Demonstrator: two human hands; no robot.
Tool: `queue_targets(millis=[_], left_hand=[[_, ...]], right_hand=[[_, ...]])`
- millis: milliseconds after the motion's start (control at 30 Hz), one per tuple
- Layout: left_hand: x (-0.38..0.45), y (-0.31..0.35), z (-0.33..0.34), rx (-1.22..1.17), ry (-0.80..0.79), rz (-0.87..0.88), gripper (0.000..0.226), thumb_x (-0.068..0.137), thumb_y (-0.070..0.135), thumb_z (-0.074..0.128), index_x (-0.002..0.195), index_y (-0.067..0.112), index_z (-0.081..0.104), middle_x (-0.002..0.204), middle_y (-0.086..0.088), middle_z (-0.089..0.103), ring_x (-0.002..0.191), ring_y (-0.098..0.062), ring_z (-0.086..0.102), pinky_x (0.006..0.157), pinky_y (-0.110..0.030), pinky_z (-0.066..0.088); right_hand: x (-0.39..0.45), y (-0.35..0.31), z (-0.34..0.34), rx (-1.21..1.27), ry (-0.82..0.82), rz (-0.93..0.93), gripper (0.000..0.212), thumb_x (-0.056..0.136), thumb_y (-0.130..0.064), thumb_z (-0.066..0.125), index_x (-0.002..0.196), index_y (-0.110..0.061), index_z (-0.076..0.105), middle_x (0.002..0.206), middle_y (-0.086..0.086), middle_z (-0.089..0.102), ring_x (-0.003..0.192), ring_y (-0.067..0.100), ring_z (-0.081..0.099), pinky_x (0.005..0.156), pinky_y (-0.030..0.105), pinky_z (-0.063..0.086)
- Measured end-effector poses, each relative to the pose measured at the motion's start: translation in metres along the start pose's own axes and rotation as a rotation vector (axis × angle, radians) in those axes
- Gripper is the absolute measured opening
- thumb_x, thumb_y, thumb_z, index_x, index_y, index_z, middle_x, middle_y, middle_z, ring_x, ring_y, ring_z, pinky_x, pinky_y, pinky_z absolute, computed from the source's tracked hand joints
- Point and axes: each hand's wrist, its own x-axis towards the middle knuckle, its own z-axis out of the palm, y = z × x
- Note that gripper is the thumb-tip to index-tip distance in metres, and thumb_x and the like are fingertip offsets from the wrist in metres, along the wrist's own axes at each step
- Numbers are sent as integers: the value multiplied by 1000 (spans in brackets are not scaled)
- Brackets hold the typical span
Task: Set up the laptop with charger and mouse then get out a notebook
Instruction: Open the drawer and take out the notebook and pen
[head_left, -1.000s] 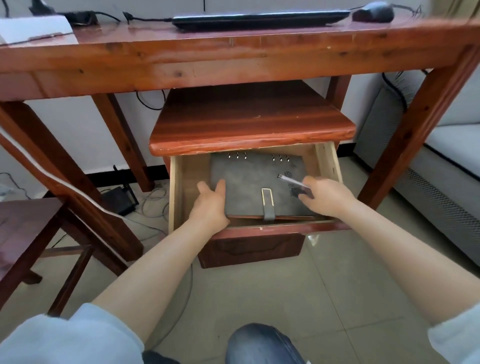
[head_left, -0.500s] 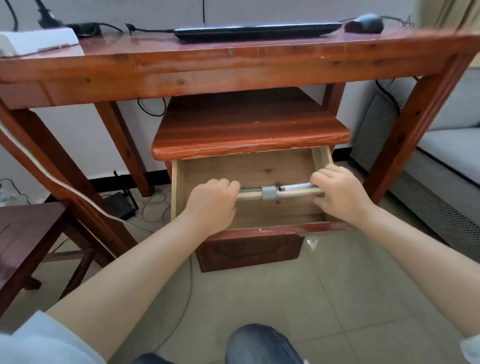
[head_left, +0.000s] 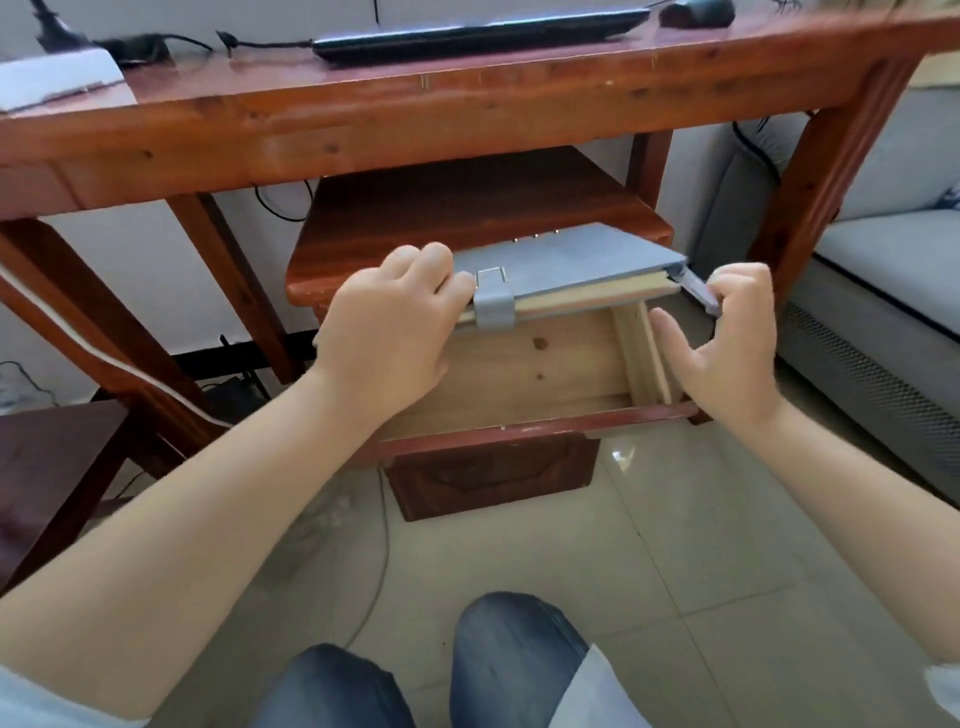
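The left hand (head_left: 387, 332) is closed around the near left edge of the grey notebook (head_left: 561, 265), fingers curled over the cover just beside its strap clasp. The right hand (head_left: 727, 343) pinches the pen (head_left: 698, 291) that sticks out of the notebook's right corner; its lower fingers are spread loose and hold nothing. A second ago the notebook lay flat on the bottom of the open drawer (head_left: 524, 374) with both hands resting on it; half a second ago it was raised edge-on inside the drawer. Now it is clear of the drawer, held level in the middle of the frame in front of the small cabinet's top (head_left: 467, 208), and the drawer's bare wooden floor shows below it.

Along the top of the frame, the laptop (head_left: 478, 34) lies closed on the wooden surface (head_left: 415, 119), a cable plugged in at its left and the mouse (head_left: 696, 13) at its right. So the notebook step looks nearly done: what seems left is to carry it up to the surface and shut the drawer.
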Motion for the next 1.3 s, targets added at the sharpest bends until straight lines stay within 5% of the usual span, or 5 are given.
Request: queue_targets(millis=[200, 333, 800, 967, 1300], left_hand=[[21, -12, 26, 261, -100, 25, 26, 55, 16, 73, 81, 19, 69, 79, 2, 67, 70, -15, 65, 43, -19, 46], [29, -19, 51, 314, -154, -25, 26, 61, 13, 69, 87, 15, 68, 83, -2, 69, 75, -20, 66, 51, -23, 50], [68, -71, 68, 88, -253, -77, 31, 94, 26, 49, 107, -1, 51, 100, -22, 65, 89, -39, 59, 67, -40, 47], [83, -80, 60, 31, -246, -148, 28, 92, 27, 51, 105, 3, 52, 102, -19, 66, 91, -38, 60, 68, -39, 46], [105, -107, 57, -33, -282, -140, 27, 92, 32, 52, 101, 6, 54, 99, -15, 67, 91, -35, 60, 69, -37, 47]], right_hand=[[-31, -18, 12, -90, -463, -211, 38, 85, -22, 50, 54, 1, 52, 47, 16, 56, 37, 24, 52, 38, 25, 34], [-71, -28, 35, -381, -1243, -42, 35, 98, -33, 35, 106, -7, 56, 98, 13, 66, 83, 32, 64, 61, 36, 46], [-51, -34, 82, -457, -523, -185, 49, 62, -3, 73, 107, -20, 69, 74, 18, 64, 68, 36, 64, 66, 42, 55], [-21, -17, 127, -475, -809, -89, 54, 94, -16, 46, 142, -29, 26, 138, 20, 37, 131, 36, 31, 111, 50, 27], [13, -14, 143, -381, -1046, 101, 47, 95, -16, 40, 140, -27, 30, 149, 11, 23, 139, 31, 16, 114, 52, 19]])
